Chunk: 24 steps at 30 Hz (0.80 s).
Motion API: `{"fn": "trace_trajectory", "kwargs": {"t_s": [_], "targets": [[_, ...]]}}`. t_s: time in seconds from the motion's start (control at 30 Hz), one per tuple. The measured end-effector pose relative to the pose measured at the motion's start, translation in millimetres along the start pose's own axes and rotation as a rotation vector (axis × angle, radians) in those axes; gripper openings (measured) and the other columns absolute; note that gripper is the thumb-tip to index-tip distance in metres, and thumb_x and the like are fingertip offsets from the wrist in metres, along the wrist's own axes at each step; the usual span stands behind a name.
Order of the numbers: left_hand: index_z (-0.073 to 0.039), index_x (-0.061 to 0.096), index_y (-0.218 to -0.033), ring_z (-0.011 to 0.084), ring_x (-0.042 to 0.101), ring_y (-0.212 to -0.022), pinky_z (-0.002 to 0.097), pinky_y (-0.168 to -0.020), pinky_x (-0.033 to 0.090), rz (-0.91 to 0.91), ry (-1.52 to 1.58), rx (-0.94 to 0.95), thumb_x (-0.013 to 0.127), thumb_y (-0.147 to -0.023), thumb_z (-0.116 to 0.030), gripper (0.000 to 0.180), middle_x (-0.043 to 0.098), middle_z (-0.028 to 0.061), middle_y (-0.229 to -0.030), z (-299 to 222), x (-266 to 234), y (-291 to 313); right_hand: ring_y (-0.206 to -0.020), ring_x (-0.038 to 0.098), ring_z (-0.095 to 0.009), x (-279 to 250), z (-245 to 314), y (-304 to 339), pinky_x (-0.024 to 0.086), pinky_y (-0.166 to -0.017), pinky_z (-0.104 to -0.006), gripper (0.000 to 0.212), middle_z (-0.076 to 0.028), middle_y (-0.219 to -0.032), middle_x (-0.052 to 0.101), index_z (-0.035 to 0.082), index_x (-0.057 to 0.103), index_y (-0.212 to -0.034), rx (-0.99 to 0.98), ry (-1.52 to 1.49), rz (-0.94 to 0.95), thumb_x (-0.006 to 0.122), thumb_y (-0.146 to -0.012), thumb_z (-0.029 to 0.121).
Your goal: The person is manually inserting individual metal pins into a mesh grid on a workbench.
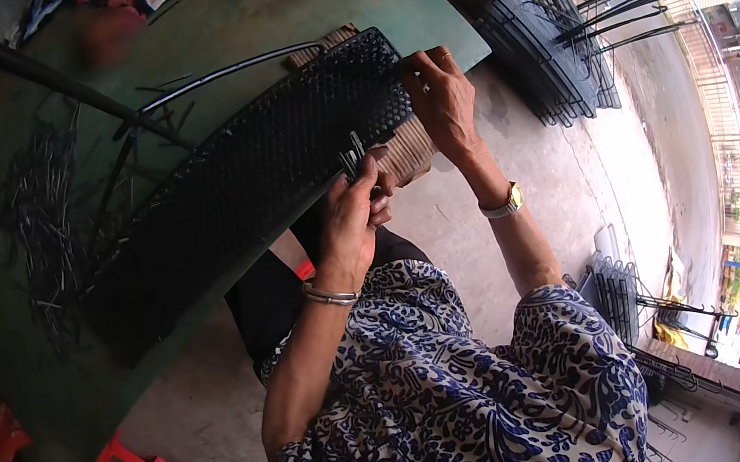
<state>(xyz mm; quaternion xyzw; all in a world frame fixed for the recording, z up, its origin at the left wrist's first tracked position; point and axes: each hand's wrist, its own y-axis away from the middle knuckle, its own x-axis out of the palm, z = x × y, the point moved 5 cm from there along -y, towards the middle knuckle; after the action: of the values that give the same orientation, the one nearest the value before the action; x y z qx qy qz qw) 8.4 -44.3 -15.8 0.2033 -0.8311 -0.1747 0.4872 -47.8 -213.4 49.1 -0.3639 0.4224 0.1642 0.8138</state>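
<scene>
Left grip [362,195] pinched together on a small dark metal clip [353,157], at the near edge of the black mesh panel [252,178]. Right grip [437,92] clamped over the panel's far right end, fingers curled on its rim. Panel lies flat on green tabletop [254,24]. Loose metal pins [41,220] heaped well left of both grips.

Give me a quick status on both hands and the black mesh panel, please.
Left hand pinching small dark clips at the panel's near edge. Right hand gripping the black mesh panel at its end. Loose metal pins piled on green table, clear of hands.
</scene>
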Motion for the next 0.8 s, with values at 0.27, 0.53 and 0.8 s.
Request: {"fn": "trace_trajectory", "kwargs": {"t_s": [0.27, 0.53, 0.8], "targets": [[-0.008, 0.063, -0.107, 0.0037, 0.041, -0.057, 0.0184, -0.048, 0.027, -0.031, -0.069, 0.075, 0.061, -0.094, -0.029, 0.025, 0.056, -0.0023, -0.074, -3, 7, 5, -0.078, 0.061, -0.028, 4, -1, -2, 0.048, -0.068, -0.0382, 0.013, -0.008, -0.092, 0.058, 0.015, 0.069, -0.097, -0.035, 0.076, 0.08, 0.061, -0.087, 0.017], [-0.008, 0.064, -0.101, 0.004, 0.042, -0.056, 0.0181, -0.046, 0.027, -0.058, -0.113, 0.09, 0.064, -0.092, -0.025, 0.019, 0.056, -0.0037, -0.076, -8, 12, 15, -0.078, 0.061, -0.023, -2, 3, 16, 0.048, -0.069, -0.0333, 0.022, -0.009, -0.097, 0.059, 0.015, 0.07, -0.11, 0.08, -0.097, 0.124, 0.064, -0.089, 0.021], [-0.012, 0.065, -0.098, -0.0001, 0.04, -0.052, 0.0144, -0.043, 0.026, -0.024, -0.234, 0.142, 0.064, -0.092, -0.03, 0.019, 0.068, -0.0004, -0.078, 1, 18, 14, -0.078, 0.058, -0.013, -22, 27, 39, 0.048, -0.069, -0.0296, 0.025, -0.005, -0.086, 0.062, 0.0, 0.064, -0.102, 0.175, -0.745, 0.609, 0.066, -0.088, 0.02]]}}
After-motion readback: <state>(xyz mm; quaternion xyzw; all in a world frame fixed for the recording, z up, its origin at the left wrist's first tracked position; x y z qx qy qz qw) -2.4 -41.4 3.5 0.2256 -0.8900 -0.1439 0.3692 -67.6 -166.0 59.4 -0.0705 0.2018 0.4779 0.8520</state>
